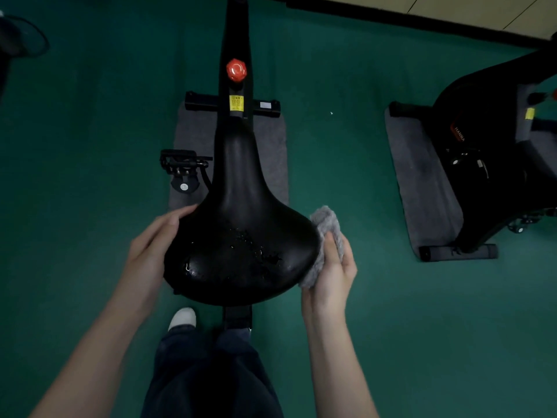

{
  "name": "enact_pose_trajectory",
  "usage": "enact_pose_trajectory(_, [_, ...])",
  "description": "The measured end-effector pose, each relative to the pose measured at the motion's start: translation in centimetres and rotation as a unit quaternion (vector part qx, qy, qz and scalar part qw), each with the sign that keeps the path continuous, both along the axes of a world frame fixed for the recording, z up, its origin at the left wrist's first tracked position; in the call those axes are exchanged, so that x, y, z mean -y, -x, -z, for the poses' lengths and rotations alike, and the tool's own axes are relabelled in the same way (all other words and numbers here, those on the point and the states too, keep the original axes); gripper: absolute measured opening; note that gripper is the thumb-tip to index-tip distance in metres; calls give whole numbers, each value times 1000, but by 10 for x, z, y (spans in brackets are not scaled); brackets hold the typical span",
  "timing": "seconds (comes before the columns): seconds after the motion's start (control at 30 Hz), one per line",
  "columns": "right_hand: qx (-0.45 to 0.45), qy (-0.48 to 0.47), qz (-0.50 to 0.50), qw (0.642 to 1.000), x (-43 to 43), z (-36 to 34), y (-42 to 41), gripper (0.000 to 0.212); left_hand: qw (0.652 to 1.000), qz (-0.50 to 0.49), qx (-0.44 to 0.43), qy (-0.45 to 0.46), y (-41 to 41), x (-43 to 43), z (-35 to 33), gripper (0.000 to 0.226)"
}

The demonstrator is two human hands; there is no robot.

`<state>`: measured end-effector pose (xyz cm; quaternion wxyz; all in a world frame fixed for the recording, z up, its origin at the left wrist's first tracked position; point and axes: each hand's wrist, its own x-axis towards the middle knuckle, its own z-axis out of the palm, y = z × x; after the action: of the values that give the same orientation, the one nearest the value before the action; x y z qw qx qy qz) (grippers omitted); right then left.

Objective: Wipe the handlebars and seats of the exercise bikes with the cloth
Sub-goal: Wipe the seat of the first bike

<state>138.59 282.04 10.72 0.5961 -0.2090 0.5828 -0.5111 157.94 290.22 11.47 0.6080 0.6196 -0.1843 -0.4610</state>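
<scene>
Green floor (90, 146) lies under the black seat (241, 221). Left hand (150, 245) rests flat, likely steadying it; right hand (334, 276) pinches the grey cloth (327, 224) against its edge.

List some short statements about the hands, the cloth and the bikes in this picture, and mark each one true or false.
1. The right hand holds the grey cloth against the right edge of the seat. True.
2. The left hand holds a spray bottle. False: it holds nothing and rests on the seat's left side.
3. The knob on the frame ahead of the seat is blue. False: it is red.
4. A second bike stands to the right on a grey mat. True.
</scene>
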Motion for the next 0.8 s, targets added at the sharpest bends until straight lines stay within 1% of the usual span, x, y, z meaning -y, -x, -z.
enact_pose_trajectory(0.07, [-23,14,35,999,-17,-1,-6,18,1000,0,2,1,0,0,1,31])
enact_pose_trajectory(0.17, [-125,77,60,987,-32,-8,-15,20,1000,4,5,3,0,-1,1,33])
enact_pose_trajectory(0.23, [-189,100,60,975,-28,-10,-16,19,1000,11,14,4,0,-1,1,33])
enact_pose_trajectory(0.3, [-234,125,49,963,-31,-13,-17,20,1000,18,17,3,-2,-2,1,32])
enact_pose_trajectory(0.33, [-269,156,40,950,-38,-15,-20,21,1000,23,18,3,-3,-2,2,32])
enact_pose_trajectory(0.37, [-310,198,25,929,-47,-16,-24,23,999,28,20,3,-4,-3,2,32])
enact_pose_trajectory(0.43, [-365,276,-22,889,-68,-17,-34,24,999,33,16,3,-5,-4,3,34])
enact_pose_trajectory(0.5, [-397,311,-61,862,-68,-17,-34,23,999,33,10,6,-5,-5,4,35])
enact_pose_trajectory(0.57, [-423,303,-83,850,-52,-17,-27,20,999,42,8,7,-6,-5,4,36])
enact_pose_trajectory(0.67, [-421,241,-54,873,-38,-23,-24,19,998,54,13,3,-8,-5,4,41])
enact_pose_trajectory(0.7, [-429,239,-40,870,-42,-25,-29,20,998,54,14,3,-8,-5,4,41])
enact_pose_trajectory(0.73, [-445,259,-42,856,-50,-26,-34,20,998,54,15,4,-8,-5,3,42])
enact_pose_trajectory(0.8, [-459,320,-90,824,-70,-26,-44,23,998,62,22,8,-9,-6,1,39])
